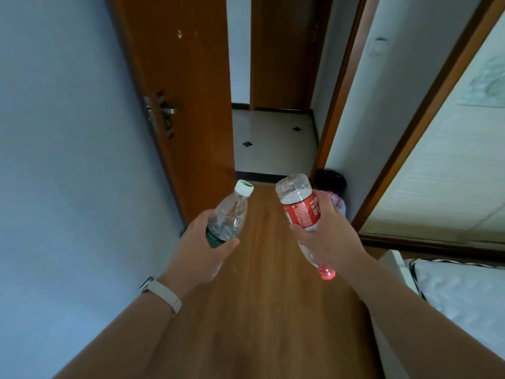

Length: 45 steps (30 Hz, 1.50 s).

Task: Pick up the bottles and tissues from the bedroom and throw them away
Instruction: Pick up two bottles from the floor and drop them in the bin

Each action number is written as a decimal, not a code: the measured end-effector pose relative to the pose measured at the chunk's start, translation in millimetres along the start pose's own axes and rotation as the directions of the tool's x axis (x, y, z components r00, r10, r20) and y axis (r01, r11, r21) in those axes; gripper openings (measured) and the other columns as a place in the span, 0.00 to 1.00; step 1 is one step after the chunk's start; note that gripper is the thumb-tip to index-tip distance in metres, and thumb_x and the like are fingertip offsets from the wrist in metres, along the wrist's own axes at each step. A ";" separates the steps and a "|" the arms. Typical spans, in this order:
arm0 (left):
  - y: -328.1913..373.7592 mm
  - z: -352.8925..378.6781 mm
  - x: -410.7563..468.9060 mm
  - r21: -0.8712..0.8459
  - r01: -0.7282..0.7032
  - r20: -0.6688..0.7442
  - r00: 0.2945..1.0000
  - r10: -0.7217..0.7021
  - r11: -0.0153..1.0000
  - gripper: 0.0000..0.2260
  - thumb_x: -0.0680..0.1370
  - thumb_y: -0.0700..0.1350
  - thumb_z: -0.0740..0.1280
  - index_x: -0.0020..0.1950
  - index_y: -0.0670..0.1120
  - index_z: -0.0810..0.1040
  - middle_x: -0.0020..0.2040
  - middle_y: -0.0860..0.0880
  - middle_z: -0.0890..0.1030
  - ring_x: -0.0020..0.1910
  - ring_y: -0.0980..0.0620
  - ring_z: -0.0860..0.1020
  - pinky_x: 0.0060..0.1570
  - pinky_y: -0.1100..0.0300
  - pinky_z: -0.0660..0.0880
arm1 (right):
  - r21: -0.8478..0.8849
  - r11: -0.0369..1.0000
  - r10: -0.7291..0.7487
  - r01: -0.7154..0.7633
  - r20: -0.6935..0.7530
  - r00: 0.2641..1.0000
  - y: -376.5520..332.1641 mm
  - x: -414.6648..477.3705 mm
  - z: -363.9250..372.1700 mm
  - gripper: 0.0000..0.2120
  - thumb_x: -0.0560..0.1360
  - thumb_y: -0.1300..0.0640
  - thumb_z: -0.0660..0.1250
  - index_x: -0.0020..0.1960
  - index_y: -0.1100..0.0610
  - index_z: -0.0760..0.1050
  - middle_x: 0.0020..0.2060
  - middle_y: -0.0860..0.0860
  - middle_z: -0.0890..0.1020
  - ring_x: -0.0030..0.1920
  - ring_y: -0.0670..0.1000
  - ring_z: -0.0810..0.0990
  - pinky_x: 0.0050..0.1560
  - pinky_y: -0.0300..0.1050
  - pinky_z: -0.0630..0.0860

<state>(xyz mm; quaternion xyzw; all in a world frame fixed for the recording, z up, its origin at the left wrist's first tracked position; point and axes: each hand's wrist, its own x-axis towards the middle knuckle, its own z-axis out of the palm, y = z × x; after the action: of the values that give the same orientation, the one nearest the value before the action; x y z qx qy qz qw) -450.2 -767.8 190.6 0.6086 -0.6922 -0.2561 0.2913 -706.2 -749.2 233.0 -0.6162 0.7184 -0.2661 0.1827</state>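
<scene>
Gripping the green-label bottle (232, 212) low down in the left hand (202, 250), wrapping it snugly, pointing the white cap up and away. Clamping the right hand (328, 236) round the middle of the red-label bottle (300, 212), carrying that one upside down, red cap toward the body. Aiming, by the look of it, for the black bin (330, 180) sitting on the floor beside the doorway, farther along than both bottles.

Probably risking a miss if tossing from back here: bouncing thin plastic off the rim and sending it rolling out onto the tiles (273, 149). Also risking a jam if dropping both at once into that smallish opening. Not seeing any tissues in either hand, so likely needing another trip. Not managing to tell about leftover water either, so watching that upside-down cap for drips.
</scene>
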 end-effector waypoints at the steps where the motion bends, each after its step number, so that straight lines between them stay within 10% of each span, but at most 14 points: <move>1: 4.6 5.1 12.5 0.004 -0.021 0.028 0.999 0.021 1.000 0.28 0.71 0.61 0.71 0.67 0.60 0.63 0.61 0.58 0.74 0.58 0.52 0.75 0.56 0.55 0.78 | 0.017 1.000 0.011 -0.011 -0.005 1.000 6.9 7.6 -4.0 0.34 0.71 0.38 0.68 0.71 0.43 0.55 0.57 0.39 0.66 0.51 0.42 0.68 0.58 0.41 0.69; 26: 2.1 95.9 408.9 -0.304 -0.130 0.395 0.884 0.250 0.944 0.27 0.70 0.56 0.74 0.66 0.58 0.68 0.55 0.62 0.77 0.50 0.65 0.77 0.47 0.64 0.76 | 0.116 0.898 0.440 -0.424 -0.198 0.876 48.2 292.4 41.5 0.36 0.67 0.37 0.72 0.68 0.43 0.57 0.57 0.43 0.75 0.55 0.47 0.78 0.56 0.51 0.78; 39: 29.5 175.6 535.5 -0.298 -0.130 0.509 0.817 0.273 0.946 0.23 0.68 0.59 0.74 0.58 0.68 0.68 0.52 0.62 0.79 0.48 0.62 0.79 0.49 0.52 0.80 | 0.182 0.848 0.530 -0.499 -0.248 0.811 99.2 401.8 28.6 0.35 0.68 0.42 0.73 0.69 0.45 0.59 0.53 0.40 0.73 0.50 0.45 0.76 0.52 0.44 0.76; 45: 75.9 220.7 573.9 -0.205 -0.183 0.480 0.837 0.262 0.962 0.21 0.71 0.54 0.75 0.61 0.56 0.73 0.49 0.59 0.80 0.46 0.69 0.76 0.37 0.78 0.70 | 0.256 0.847 0.517 -0.466 -0.189 0.835 161.2 464.9 14.8 0.35 0.67 0.37 0.71 0.67 0.42 0.59 0.54 0.40 0.74 0.51 0.44 0.77 0.51 0.43 0.76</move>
<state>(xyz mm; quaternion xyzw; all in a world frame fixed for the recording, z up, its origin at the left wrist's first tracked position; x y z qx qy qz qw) -712.1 -1327.3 142.7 0.4122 -0.7887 -0.4217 0.1738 -905.3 -1192.5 153.7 -0.3498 0.8396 -0.3563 0.2139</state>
